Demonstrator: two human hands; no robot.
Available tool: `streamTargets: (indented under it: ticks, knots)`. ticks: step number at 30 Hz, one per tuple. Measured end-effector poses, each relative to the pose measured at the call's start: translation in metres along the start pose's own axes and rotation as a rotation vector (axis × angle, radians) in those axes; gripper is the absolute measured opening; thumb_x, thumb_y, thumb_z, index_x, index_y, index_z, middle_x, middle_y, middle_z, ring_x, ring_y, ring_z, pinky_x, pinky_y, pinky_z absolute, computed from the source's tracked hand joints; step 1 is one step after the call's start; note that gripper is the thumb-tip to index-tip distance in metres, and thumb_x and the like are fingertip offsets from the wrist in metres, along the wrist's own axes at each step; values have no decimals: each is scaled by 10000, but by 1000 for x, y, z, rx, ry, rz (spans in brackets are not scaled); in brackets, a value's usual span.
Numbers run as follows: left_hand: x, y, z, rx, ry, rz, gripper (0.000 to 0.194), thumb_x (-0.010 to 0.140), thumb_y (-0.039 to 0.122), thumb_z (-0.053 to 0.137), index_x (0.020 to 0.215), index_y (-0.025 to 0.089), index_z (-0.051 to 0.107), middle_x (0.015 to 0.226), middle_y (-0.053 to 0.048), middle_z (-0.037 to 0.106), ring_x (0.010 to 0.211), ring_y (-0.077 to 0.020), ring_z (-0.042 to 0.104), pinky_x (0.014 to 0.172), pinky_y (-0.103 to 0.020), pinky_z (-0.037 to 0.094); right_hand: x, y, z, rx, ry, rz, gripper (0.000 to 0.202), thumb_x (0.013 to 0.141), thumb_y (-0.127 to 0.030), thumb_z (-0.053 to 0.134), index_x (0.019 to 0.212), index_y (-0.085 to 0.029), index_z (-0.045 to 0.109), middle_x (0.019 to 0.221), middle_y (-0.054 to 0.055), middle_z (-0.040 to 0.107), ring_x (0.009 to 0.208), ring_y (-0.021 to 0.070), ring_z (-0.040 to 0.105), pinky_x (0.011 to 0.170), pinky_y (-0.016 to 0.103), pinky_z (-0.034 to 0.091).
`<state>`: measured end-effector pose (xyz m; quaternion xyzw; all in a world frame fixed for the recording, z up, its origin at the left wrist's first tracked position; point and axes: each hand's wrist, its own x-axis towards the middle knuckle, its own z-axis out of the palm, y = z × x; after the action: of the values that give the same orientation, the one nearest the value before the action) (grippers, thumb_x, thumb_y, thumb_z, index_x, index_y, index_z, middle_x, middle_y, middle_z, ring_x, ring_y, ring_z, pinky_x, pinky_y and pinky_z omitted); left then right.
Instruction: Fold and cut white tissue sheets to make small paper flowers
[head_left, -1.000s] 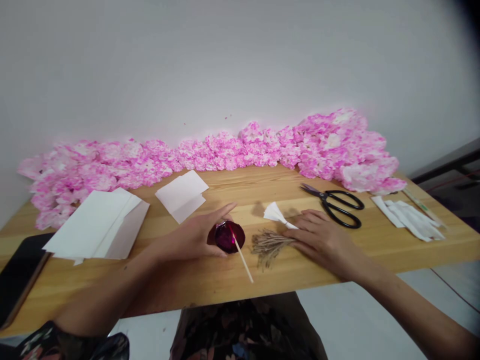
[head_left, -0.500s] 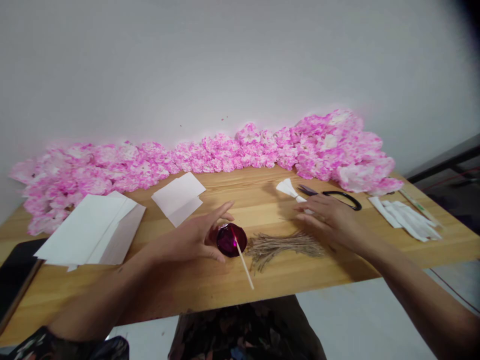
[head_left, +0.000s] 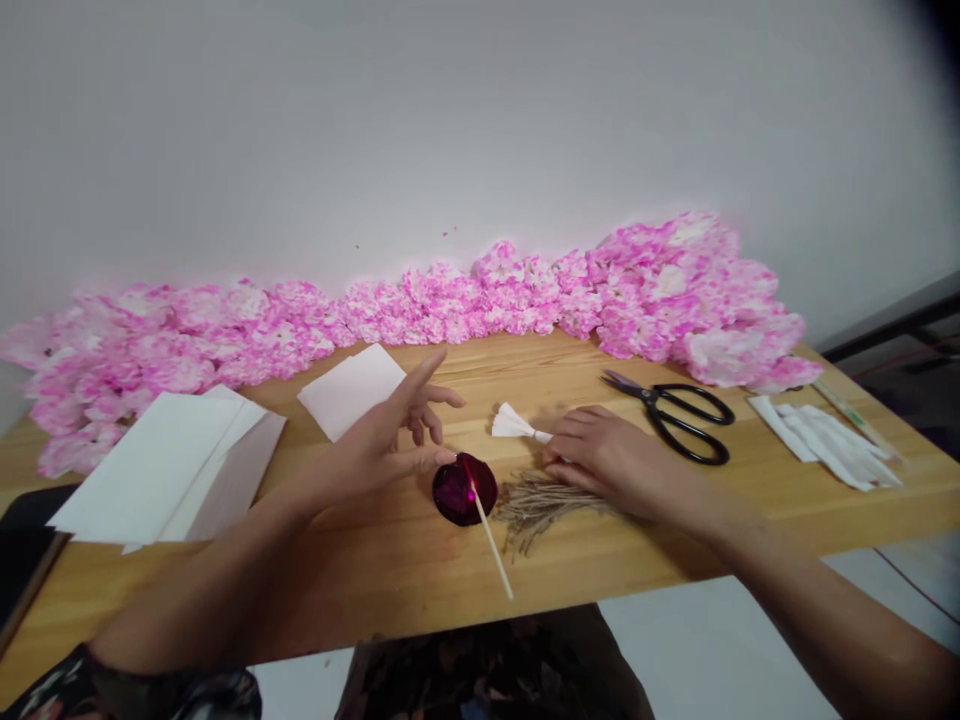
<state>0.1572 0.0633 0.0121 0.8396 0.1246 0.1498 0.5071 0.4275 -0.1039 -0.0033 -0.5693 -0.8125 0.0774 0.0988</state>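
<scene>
My right hand [head_left: 600, 455] is closed round the tied stem end of a small white paper bundle [head_left: 513, 422], whose fanned end points left. Its fingers are just above a bunch of thin brown twigs [head_left: 536, 508]. My left hand [head_left: 397, 430] hovers with its fingers spread and holds nothing; the thumb tip is at the upper left edge of a small round dish of dark red liquid [head_left: 456, 494]. A pale wooden stick [head_left: 493, 550] leans out of the dish toward the table's front edge.
Pink and white flowers [head_left: 450, 305] line the wall. Black-handled scissors [head_left: 675, 410] and white paper strips [head_left: 829, 445] lie right. White sheets [head_left: 150, 460] and smaller pale papers [head_left: 352, 388] lie left, with a dark object [head_left: 26, 540] at the far left edge.
My right hand has moved left with the white paper bundle, uncovering the scissors. My left hand has lifted from beside the dish, its fingers now above it and to its left.
</scene>
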Motion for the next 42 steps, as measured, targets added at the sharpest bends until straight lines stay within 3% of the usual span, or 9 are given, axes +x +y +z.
streamTargets:
  ticks: [5, 9, 11, 14, 19, 26, 31, 37, 42]
  knots:
    - [20, 9, 3, 82, 114, 85, 637, 904, 316, 616, 1485, 303, 356, 1201, -78, 661, 860, -137, 638, 766, -286, 514, 11, 0, -17, -41, 85, 38, 230, 971, -184, 448, 996, -219, 674, 900, 54, 712, 826, 209, 642, 750, 334, 444]
    - [44, 17, 8, 417, 342, 245, 276, 911, 303, 600, 1166, 221, 668, 1146, -83, 710, 1059, -214, 632, 943, -398, 463, 30, -3, -25, -81, 191, 84, 231, 964, -217, 472, 1153, -217, 606, 988, 68, 728, 857, 230, 679, 711, 329, 473]
    - [54, 18, 11, 604, 329, 303, 250, 887, 326, 634, 1107, 219, 687, 1178, -84, 704, 1113, -244, 612, 1017, -467, 395, 42, -6, -27, -50, 235, 59, 251, 980, -253, 458, 1205, -210, 560, 1081, 80, 722, 926, 237, 688, 734, 332, 488]
    - [60, 12, 14, 800, 244, 235, 236, 900, 365, 612, 1071, 224, 691, 1077, -65, 727, 1037, -245, 623, 1062, -529, 309, 56, -7, -26, 0, 269, 20, 235, 994, -263, 441, 1199, -205, 540, 1134, 75, 713, 971, 222, 689, 757, 314, 490]
    - [62, -2, 14, 927, 237, 104, 271, 974, 302, 465, 1001, 225, 723, 797, -42, 711, 829, -212, 614, 950, -444, 362, 75, -2, -19, -52, 264, 67, 302, 967, -305, 516, 1246, -193, 542, 1060, 86, 729, 871, 223, 695, 668, 294, 451]
    - [66, -18, 14, 778, 177, 28, 368, 1001, 371, 396, 938, 223, 727, 848, -35, 742, 815, -207, 626, 826, -367, 354, 92, 2, -1, -99, 374, 72, 378, 1001, -372, 434, 840, -164, 705, 686, 72, 687, 616, 178, 604, 559, 284, 315]
    - [67, -28, 13, 662, 93, 31, 370, 1013, 347, 368, 929, 208, 701, 872, -31, 742, 810, -183, 625, 846, -343, 342, 87, 15, 9, 213, 370, 107, 320, 971, -401, 498, 901, -200, 737, 812, 48, 739, 701, 176, 642, 632, 277, 387]
    - [68, -28, 11, 650, 219, -142, 352, 971, 380, 459, 779, 182, 677, 639, -14, 634, 647, -165, 532, 691, -289, 335, 89, 28, 10, 612, 500, 393, 236, 866, -396, 617, 850, -188, 729, 648, -14, 612, 582, 129, 504, 542, 253, 343]
    - [70, -25, 9, 214, 189, -163, 359, 934, 462, 484, 889, 178, 699, 723, -7, 658, 666, -138, 562, 628, -248, 353, 90, 25, 9, 692, 485, 378, 225, 855, -379, 613, 874, -187, 729, 657, -18, 592, 600, 122, 471, 560, 256, 335]
